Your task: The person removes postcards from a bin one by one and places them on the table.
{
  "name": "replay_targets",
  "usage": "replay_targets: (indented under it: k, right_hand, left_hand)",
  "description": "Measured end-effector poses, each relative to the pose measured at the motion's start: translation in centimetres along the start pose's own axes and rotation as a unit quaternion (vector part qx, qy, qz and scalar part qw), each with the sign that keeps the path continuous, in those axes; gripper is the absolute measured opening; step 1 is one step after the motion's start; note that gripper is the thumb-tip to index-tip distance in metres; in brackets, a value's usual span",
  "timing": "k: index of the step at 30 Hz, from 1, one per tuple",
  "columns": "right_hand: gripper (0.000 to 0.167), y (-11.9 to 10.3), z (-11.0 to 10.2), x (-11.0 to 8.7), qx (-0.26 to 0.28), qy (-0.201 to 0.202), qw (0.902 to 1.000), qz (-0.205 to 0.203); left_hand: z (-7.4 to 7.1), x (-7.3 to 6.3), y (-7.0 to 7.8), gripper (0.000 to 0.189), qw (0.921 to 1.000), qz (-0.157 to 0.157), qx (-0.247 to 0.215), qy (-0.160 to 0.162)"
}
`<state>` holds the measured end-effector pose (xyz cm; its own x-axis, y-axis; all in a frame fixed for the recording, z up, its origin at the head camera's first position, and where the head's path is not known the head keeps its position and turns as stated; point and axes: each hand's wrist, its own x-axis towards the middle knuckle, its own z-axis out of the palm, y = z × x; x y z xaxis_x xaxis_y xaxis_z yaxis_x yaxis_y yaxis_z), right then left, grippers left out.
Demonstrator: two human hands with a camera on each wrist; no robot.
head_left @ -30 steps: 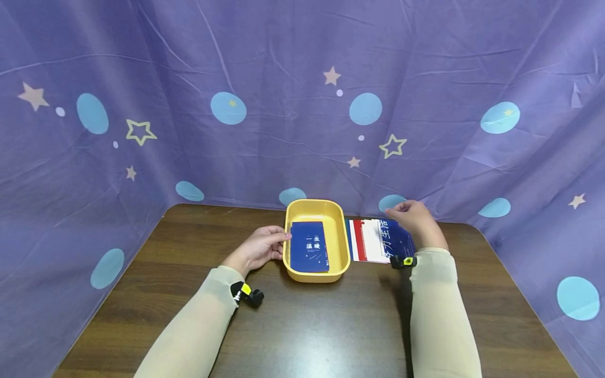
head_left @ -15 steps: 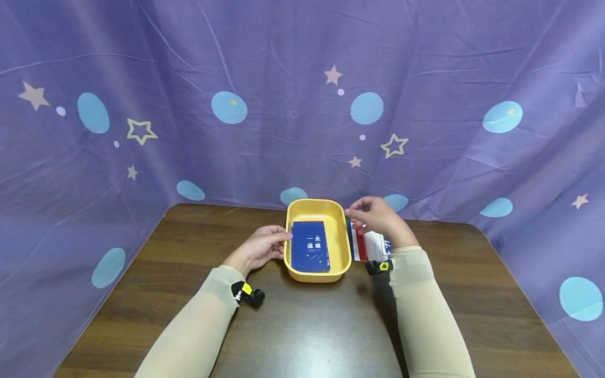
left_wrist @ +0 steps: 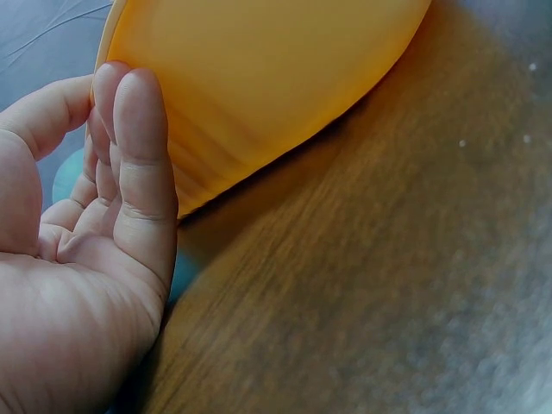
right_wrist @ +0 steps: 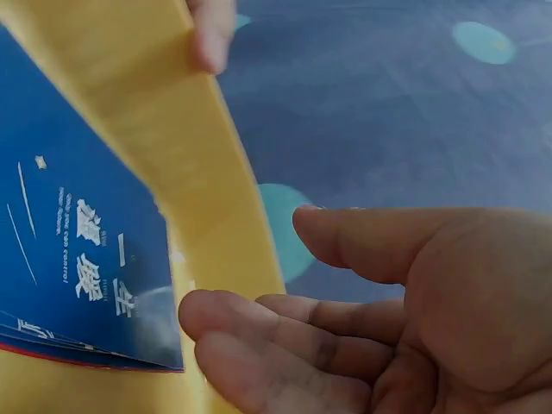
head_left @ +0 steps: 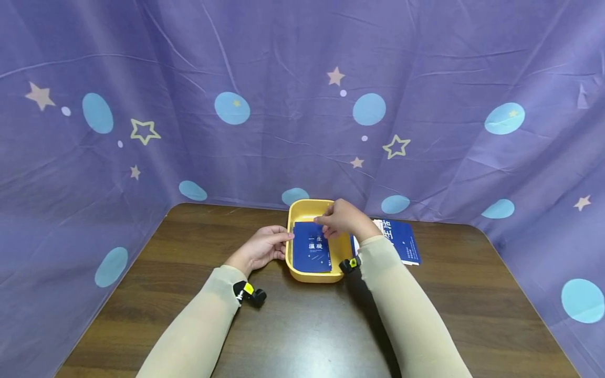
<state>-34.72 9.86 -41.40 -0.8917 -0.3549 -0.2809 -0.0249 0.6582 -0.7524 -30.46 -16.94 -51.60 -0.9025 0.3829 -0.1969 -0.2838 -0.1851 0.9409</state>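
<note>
Nearest are two long, pale cream cloth sleeves (head_left: 411, 315), reaching over a shiny brown wooden table (head_left: 302, 336). A small black and yellow camera (head_left: 255, 295) sits on each wrist. Next comes the left hand (head_left: 260, 248), which pinches the side of a yellow, round-cornered tray (head_left: 314, 279), thumb on the rim and fingers against the outside. In the tray lies a stack of flat, blue, oblong cards (head_left: 304, 260) with white writing on top and a bit of red at one edge. The stack is close to the left thumb. The right hand (head_left: 346, 220) is over the tray, by the stack's far right corner. There is a gap between its thumb and fingers, with nothing in it; I can't tell if the fingertips touch the cards. More blue and white cards (head_left: 403, 239) lie on the table right of the tray. Behind everything hangs a purple cloth curtain (head_left: 264, 152) with stars and light blue spots.
</note>
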Motion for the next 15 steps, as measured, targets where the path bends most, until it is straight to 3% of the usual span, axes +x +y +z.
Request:
replay_targets:
  k: [7, 15]
  right_hand:
    - [0.040, -1.1, 1.1, 2.6, -0.113, -0.019, 0.9921, 0.051]
    - [0.047, -1.9, 2.6, 3.3, -0.202, -0.003, 0.9754, 0.089]
  left_hand:
    - [0.0, -0.1, 0.2, 0.014, 1.0000, -0.001, -0.003, 0.005]
    - [0.0, -0.1, 0.2, 0.014, 1.0000, -0.004, -0.004, 0.000]
